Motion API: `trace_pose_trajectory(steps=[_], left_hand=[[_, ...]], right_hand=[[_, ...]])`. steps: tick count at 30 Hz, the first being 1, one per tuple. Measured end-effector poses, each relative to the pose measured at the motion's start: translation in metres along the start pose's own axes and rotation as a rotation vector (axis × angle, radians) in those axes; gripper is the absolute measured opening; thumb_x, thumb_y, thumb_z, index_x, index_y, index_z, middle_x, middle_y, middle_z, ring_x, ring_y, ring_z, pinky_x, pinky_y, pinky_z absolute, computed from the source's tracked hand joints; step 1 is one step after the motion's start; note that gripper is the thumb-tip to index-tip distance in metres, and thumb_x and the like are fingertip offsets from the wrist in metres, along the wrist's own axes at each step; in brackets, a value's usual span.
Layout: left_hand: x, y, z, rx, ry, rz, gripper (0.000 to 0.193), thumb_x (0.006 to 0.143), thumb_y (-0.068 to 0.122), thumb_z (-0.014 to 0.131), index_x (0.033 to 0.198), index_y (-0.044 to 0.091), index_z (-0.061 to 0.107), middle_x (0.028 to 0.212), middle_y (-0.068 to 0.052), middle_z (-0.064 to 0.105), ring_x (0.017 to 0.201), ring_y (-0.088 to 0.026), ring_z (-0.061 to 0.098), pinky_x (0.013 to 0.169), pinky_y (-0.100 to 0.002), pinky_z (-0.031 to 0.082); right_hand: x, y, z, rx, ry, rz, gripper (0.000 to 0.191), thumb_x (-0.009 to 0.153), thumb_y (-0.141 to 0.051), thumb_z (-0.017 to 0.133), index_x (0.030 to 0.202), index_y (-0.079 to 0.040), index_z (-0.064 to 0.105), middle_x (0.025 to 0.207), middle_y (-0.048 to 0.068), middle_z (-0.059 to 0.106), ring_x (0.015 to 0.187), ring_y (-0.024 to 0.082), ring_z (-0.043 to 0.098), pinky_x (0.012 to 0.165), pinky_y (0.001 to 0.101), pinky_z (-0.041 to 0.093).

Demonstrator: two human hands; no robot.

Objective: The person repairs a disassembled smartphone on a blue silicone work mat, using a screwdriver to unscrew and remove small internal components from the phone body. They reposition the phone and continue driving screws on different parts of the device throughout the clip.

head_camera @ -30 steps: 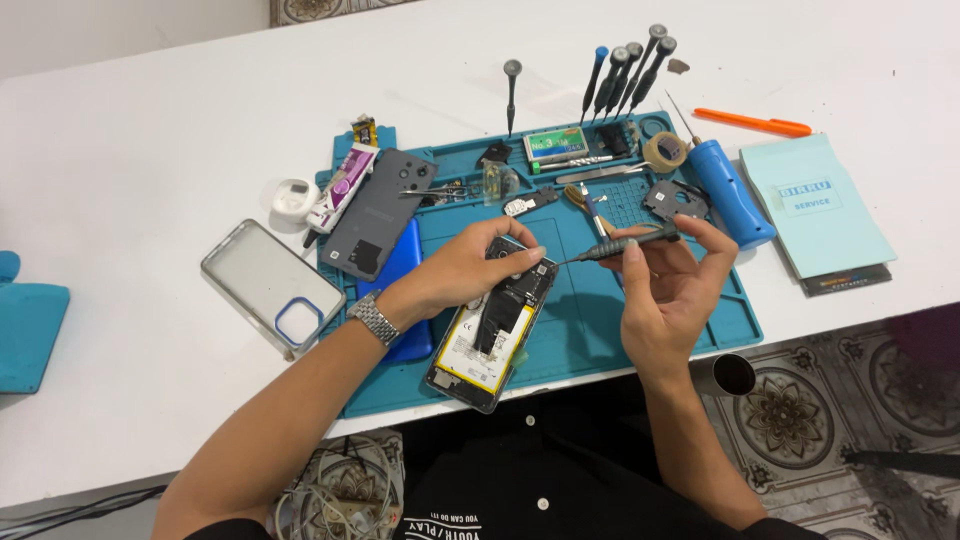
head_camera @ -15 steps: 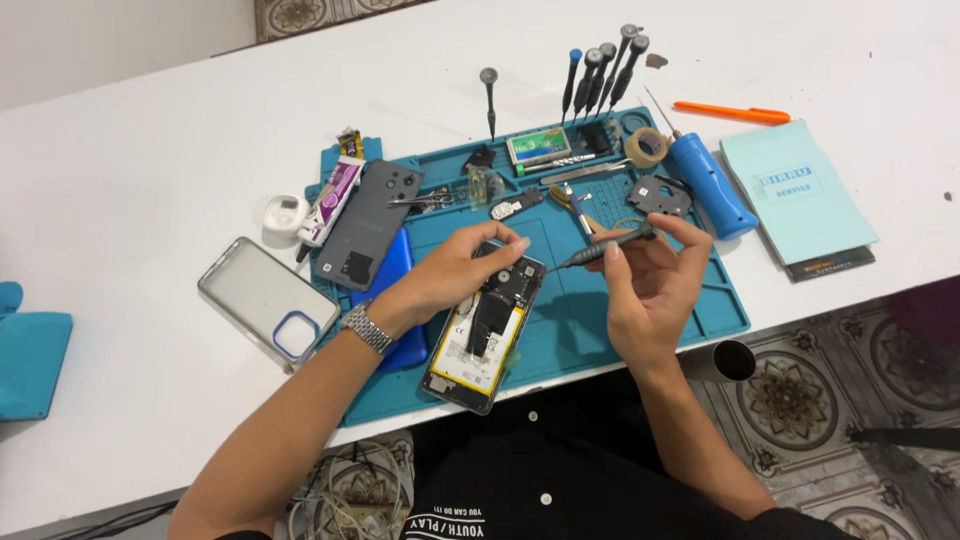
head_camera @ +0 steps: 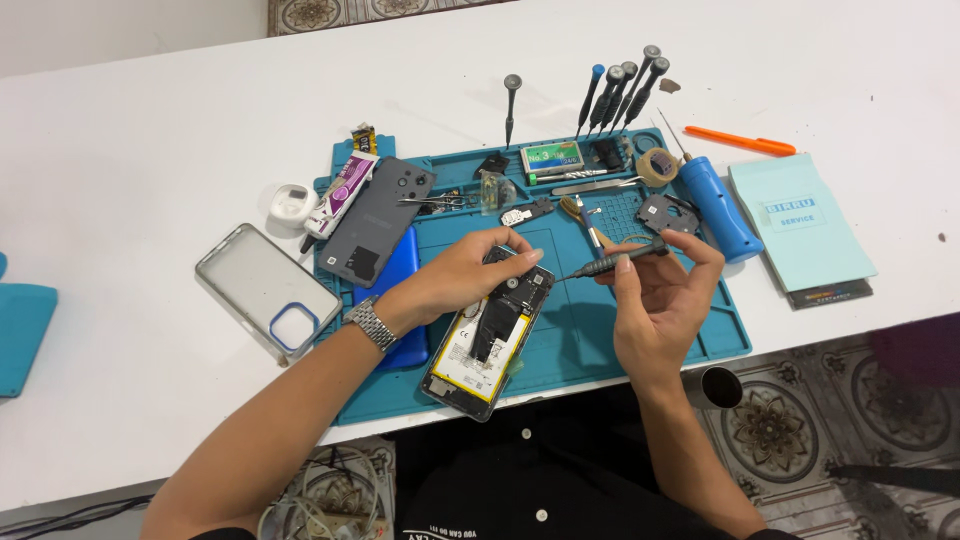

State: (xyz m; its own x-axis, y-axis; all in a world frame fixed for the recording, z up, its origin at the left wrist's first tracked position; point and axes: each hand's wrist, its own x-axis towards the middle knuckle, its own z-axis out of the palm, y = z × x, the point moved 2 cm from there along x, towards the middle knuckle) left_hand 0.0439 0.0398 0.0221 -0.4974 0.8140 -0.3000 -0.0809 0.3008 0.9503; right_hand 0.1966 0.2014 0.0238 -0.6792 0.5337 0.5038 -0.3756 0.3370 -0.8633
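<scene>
We see our left hand (head_camera: pixel 465 275) laid over the upper end of the opened phone (head_camera: pixel 490 338), fingers curled down and pressing on it; the phone lies face down with its back off, its yellow-edged battery showing, tilted across the front part of the blue repair mat (head_camera: pixel 600 330); our right hand (head_camera: pixel 660 295) is closed on a slim dark screwdriver (head_camera: pixel 612 262), pinched between thumb and fingers, its tip aimed left toward the phone's top corner, just beside our left fingertips; whether the tip touches the phone we cannot tell. A metal watch (head_camera: pixel 372 323) sits on our left wrist.

Left of the phone a grey back cover (head_camera: pixel 378 222) lies on the mat, and a clear phone case (head_camera: pixel 268 290) rests on the white tabletop (head_camera: pixel 150 150) beyond the mat's edge; a small tube (head_camera: pixel 340 195) lies beside the cover; along the mat's far edge stand several screwdrivers (head_camera: pixel 618 95) upright in their holder; a blue cylindrical tool (head_camera: pixel 722 208) lies at the right of the mat, with a pale green booklet (head_camera: pixel 800 225) and an orange tool (head_camera: pixel 742 141) well to the right.
</scene>
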Motion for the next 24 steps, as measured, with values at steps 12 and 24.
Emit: trace_pose_trajectory(steps=[12,24], left_hand=[[-0.0046,0.0020,-0.0010,0.036,-0.021,-0.059,0.044,0.086,0.040,0.072,0.115,0.009,0.060,0.086,-0.008,0.077,0.067,-0.010,0.074,0.054,-0.026,0.059],[-0.0029,-0.0006,-0.0040,0.116,0.002,-0.002,0.049,0.084,0.042,0.076,0.117,0.008,0.062,0.087,-0.008,0.077,0.068,-0.011,0.073,0.056,-0.025,0.058]], right_hand=[[-0.0027,0.0014,0.0008,0.068,-0.021,-0.049,0.039,0.110,0.007,0.055,0.138,-0.004,0.031,0.120,0.021,0.067,0.103,0.020,0.071,0.089,0.0313,0.064],[-0.0065,-0.0006,0.0029,-0.083,-0.042,-0.147,0.041,0.108,0.010,0.056,0.137,-0.004,0.031,0.114,0.024,0.068,0.096,0.021,0.072,0.086,0.0270,0.062]])
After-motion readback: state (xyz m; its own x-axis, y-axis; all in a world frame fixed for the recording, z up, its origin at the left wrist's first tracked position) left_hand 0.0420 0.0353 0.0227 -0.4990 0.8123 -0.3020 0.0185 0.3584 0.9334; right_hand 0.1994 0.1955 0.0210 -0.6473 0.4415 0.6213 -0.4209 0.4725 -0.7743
